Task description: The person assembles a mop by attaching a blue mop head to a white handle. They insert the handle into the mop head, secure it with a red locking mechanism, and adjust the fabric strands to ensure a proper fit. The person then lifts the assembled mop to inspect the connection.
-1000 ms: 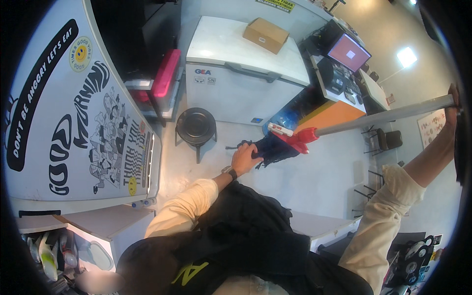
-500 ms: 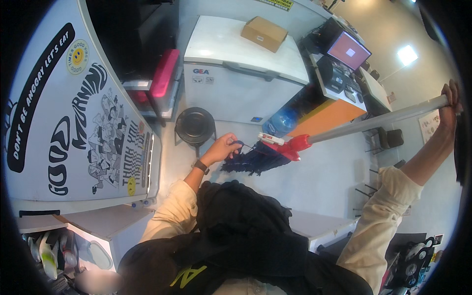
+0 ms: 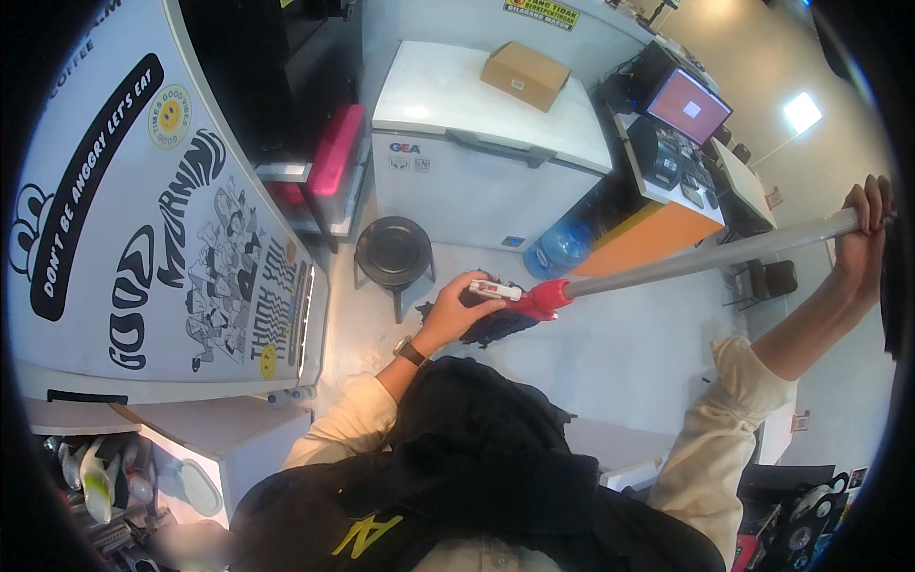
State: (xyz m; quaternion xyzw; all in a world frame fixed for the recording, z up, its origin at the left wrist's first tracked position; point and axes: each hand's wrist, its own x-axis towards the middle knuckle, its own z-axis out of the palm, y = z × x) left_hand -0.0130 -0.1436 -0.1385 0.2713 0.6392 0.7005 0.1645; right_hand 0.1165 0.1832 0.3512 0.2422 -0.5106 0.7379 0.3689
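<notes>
A mop lies tilted across the view, its grey pole (image 3: 710, 255) rising from a red head socket (image 3: 548, 299) toward the far right. My right hand (image 3: 865, 224) is wrapped round the upper end of that pole. At the other end my left hand (image 3: 457, 313), with a dark watch on the wrist, pinches the white clip (image 3: 496, 290) of the mop head between thumb and fingers. Dark blue mop strands (image 3: 502, 331) hang below the clip, partly hidden by my left hand.
A black round stool (image 3: 394, 250) stands left of the mop head, before a white chest freezer (image 3: 457, 195) with a cardboard box (image 3: 526, 74) on top. A blue water jug (image 3: 558, 250) sits beside an orange-fronted counter (image 3: 658, 235). A white fridge (image 3: 205, 357) with stickers is at left.
My left hand has moved from the blue strands to the white clip and now grips it. The mop head has shifted left and slightly down; my right hand keeps its hold on the pole.
</notes>
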